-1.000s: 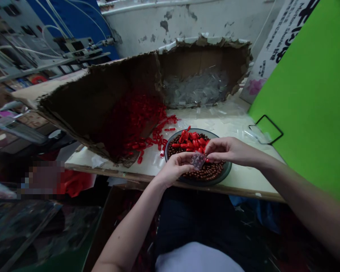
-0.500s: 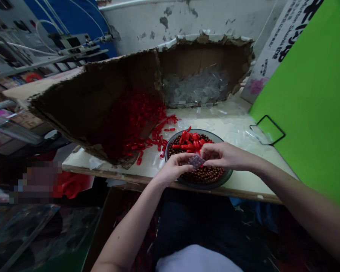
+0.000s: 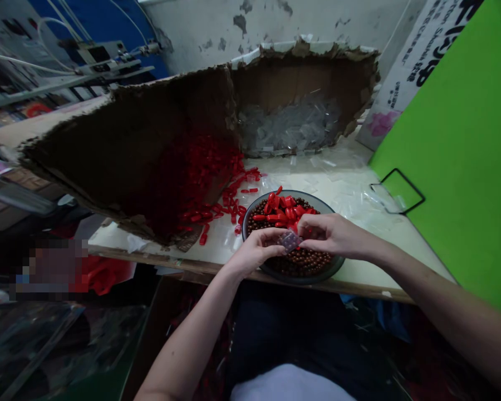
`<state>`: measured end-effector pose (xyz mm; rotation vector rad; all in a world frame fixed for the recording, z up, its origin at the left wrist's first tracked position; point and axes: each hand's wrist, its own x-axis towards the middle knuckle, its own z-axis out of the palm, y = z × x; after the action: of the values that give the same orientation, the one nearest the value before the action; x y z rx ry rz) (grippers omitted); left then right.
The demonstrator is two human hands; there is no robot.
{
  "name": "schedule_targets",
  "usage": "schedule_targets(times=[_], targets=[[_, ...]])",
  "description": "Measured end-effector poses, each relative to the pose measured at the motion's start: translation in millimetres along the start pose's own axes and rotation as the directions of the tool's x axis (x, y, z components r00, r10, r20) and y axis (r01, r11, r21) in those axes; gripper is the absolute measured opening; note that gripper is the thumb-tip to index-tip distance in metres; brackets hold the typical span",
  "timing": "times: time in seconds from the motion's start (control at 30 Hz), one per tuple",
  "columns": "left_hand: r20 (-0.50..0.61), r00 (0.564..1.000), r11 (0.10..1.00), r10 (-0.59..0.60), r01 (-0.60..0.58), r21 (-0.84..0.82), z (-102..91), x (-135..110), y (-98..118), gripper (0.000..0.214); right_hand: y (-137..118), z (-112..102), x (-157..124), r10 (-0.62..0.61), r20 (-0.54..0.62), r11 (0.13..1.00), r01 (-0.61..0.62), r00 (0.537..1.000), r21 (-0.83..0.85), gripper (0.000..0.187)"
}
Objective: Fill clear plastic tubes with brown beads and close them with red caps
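Observation:
Between the thumb and fingers of my left hand (image 3: 254, 252) is a small clear plastic piece (image 3: 290, 240) with rows of round marks, held tilted above a grey bowl (image 3: 290, 279). My right hand (image 3: 334, 235) is closed in a pinch at the right edge of that piece; whatever lies between its fingertips is too small to make out. Round brown beads (image 3: 309, 263) fill the bowl. Glossy red plastic pieces (image 3: 281, 214) lie on top of them towards the far side, just beyond my fingers.
Behind the bowl stands a torn cardboard box (image 3: 292, 83), with a heap of red pieces (image 3: 200, 167) on the left and clear plastic pieces (image 3: 292, 131) at the back. Some spill onto the white tabletop (image 3: 384, 239). A green panel (image 3: 455, 150) with a wire loop (image 3: 409, 184) borders the right.
My hands have stayed over the bowl, still at the clear piece, shifting only slightly. The view has moved a little.

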<state>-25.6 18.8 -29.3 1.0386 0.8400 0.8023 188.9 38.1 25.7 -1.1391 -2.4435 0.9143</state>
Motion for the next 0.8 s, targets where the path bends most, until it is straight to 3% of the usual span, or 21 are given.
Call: schedule_targets(times=[0.2, 0.33, 0.4, 0.57, 0.7, 0.8], targets=[[0.004, 1.0, 0.999, 0.017, -0.016, -0.034, -1.6, 0, 4, 0.043, -1, 1, -3, -0.019, -0.061, 0.996, 0.024, 0.998, 0.09, 0.012], [-0.003, 0.996, 0.982, 0.09, -0.089, -0.167, -6.4, -4, 4, 0.04, 15, 1, -10, 0.139, -0.19, 0.968, -0.092, 0.972, 0.235, 0.018], [-0.035, 0.993, 0.969, 0.113, -0.118, -0.216, -8.5, -5, 4, 0.037, 26, 4, -12, 0.181, -0.216, 0.978, -0.152, 0.959, 0.142, 0.015], [-0.123, 0.98, 0.944, 0.158, -0.187, -0.272, -8.0, -4, 2, 0.03, 38, 31, -4, 0.223, -0.15, 0.956, -0.246, 0.963, -0.16, 0.014], [-0.151, 0.974, 0.936, 0.166, -0.204, -0.286, -4.1, -4, 1, 0.026, 33, 60, 8, 0.396, -0.222, 0.81, -0.453, 0.891, -0.373, 0.03], [-0.156, 0.975, 0.937, 0.158, -0.198, -0.287, -2.6, -5, -1, 0.027, 31, 72, 16, 0.471, -0.276, 0.722, -0.546, 0.838, -0.425, 0.035]])
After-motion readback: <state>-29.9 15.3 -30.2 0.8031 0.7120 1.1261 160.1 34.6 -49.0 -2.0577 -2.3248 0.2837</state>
